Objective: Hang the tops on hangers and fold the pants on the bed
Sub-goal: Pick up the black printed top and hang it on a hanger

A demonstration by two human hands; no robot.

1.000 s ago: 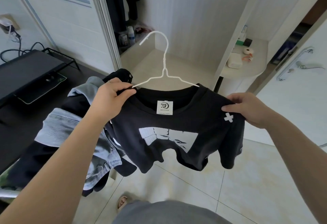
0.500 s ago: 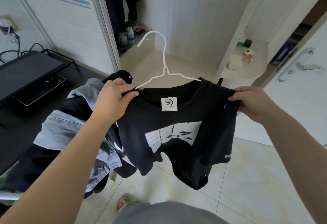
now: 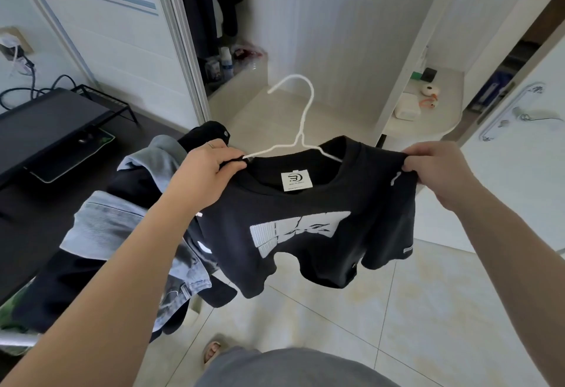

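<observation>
A black T-shirt (image 3: 305, 227) hangs in the air in front of the person, above the tiled floor (image 3: 412, 310), with its white neck label and a white print on the chest facing the camera. A white wire hanger (image 3: 301, 117) sits in the neck opening: its right arm disappears inside the collar, its left arm runs out to the shoulder, and its hook stands up and curves to the left. The left hand (image 3: 204, 169) grips the shirt's shoulder together with the end of the hanger's arm, its fingers (image 3: 232, 163) curled tightly round both. The right hand (image 3: 437, 163) pinches the cloth of the other shoulder between thumb and curled fingers and holds it up level with the collar. Just beside the left forearm, a pile of clothes (image 3: 116, 227), pale denim and black pieces, lies over the edge of a dark desk (image 3: 36, 191) that also bears a black stand (image 3: 55, 117). Farther back, dark garments (image 3: 208, 4) hang in an open wardrobe, and a rounded shelf (image 3: 449, 117) at the right holds small items. A slippered foot (image 3: 214, 350) shows near the bottom edge.
</observation>
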